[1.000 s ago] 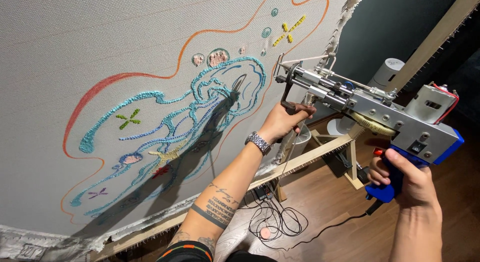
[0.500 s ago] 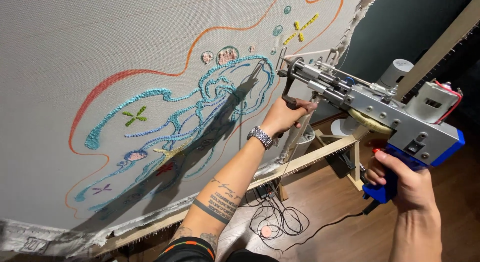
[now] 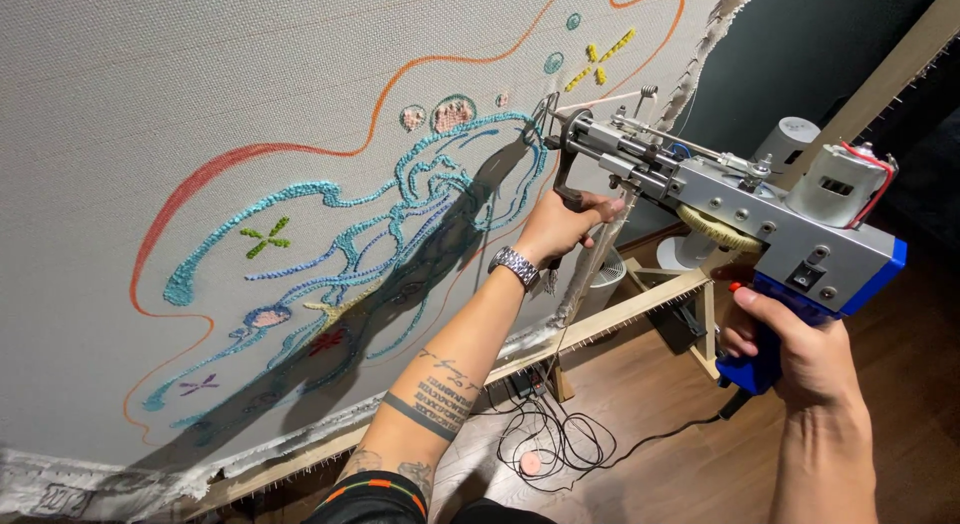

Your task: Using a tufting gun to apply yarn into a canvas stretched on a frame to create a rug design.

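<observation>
Closest to me, my right hand [image 3: 805, 359] is wrapped tight around the blue plastic grip at the rear of one tufting gun [image 3: 720, 199], with the thumb up near a small orange trigger. The gun is a long grey metal block with screws, a brass-coloured gear and a silver cylindrical motor wired in red on top. One black cable [image 3: 560, 439] runs from the grip's base and coils in loose loops on the wooden floor [image 3: 700, 464]. My left hand [image 3: 560, 224], with one metal watch [image 3: 515, 267] on the wrist, is closed around the dark front handle under the gun's nose. The needle tip looks to be touching the cloth, though I cannot be sure from this angle. One pale strand of yarn [image 3: 605, 100] feeds in along the top.

Beyond the hands, one sheet of grey woven backing cloth [image 3: 200, 94] is stretched on a pale wooden frame [image 3: 620, 314] with frayed edges. On it I count one thick looping outline of bumpy turquoise tufting [image 3: 400, 199], one thin orange drawn contour, two pinkish round patches, one green cross, one yellow cross, one red and one purple. Farther back stands one white cylindrical appliance [image 3: 790, 144] against a dark wall.
</observation>
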